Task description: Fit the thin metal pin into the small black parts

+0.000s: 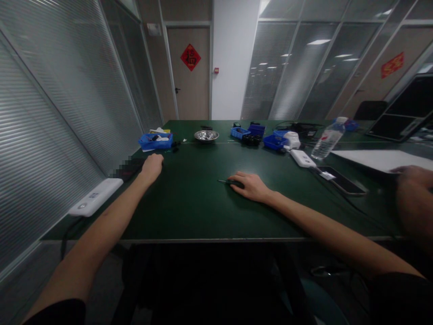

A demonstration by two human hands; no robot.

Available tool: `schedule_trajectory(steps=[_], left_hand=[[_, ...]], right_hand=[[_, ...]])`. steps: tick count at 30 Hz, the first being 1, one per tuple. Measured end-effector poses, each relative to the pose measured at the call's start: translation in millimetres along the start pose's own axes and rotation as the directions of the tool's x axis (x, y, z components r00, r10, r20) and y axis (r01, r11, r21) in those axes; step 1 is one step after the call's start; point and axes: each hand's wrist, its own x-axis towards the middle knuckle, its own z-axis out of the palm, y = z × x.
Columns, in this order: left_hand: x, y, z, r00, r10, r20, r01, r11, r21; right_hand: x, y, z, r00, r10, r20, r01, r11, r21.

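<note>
Black slender tool (226, 182) is seen lying flat on the green table (196, 212) at the middle of the frame, its thin tip pointing to the left and its thicker end covered by the fingertips of the right hand (250, 186). That hand is laid palm down with the fingers bent over the tool; whether the tool is actually clasped cannot be told. The left hand (152, 166), left of centre, is curled into a loose fist resting on the table, and nothing is seen inside it. Just beside it on the left a dark object (130, 168) is pixelated and cannot be made out, and a white flat device (95, 197) is placed nearer the left table edge. Farther up, a blue tray (155, 141) is filled with small white and dark parts, and a metal bowl (206, 135) is set to its right; its contents cannot be seen. Two more blue bins (239, 132) (274, 141) are placed right of the bowl, with contents too small to tell. A water bottle (327, 139) is tilted at the upper right, and a phone (341, 180) is laid below it. Another person's hand (414, 174) is cut off by the right edge.
</note>
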Motion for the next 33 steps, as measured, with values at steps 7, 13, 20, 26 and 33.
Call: schedule_trajectory(steps=[7,13,20,26,33], left_hand=[[4,-3,1.9,1.000,0.007,-0.011,-0.007,0.999,0.047],[5,-5,2.9,0.999,0.035,-0.027,-0.035,0.999,0.026],[5,-5,3.3,1.000,0.010,-0.026,-0.009,0.998,0.064],[6,-9,8.8,0.998,0.029,-0.064,-0.025,0.998,0.059],[2,-9,4.2,0.999,0.018,-0.046,-0.018,1.000,0.002]], right_hand=[[0,1,0,1.000,-0.007,-0.003,0.007,1.000,0.009],[0,1,0,1.000,-0.007,0.000,0.007,1.000,0.007],[0,1,1,1.000,-0.007,-0.003,0.007,1.000,-0.019],[1,1,-1,1.000,-0.007,0.005,0.007,1.000,-0.010],[0,0,-1,1.000,-0.008,0.010,0.008,1.000,-0.021]])
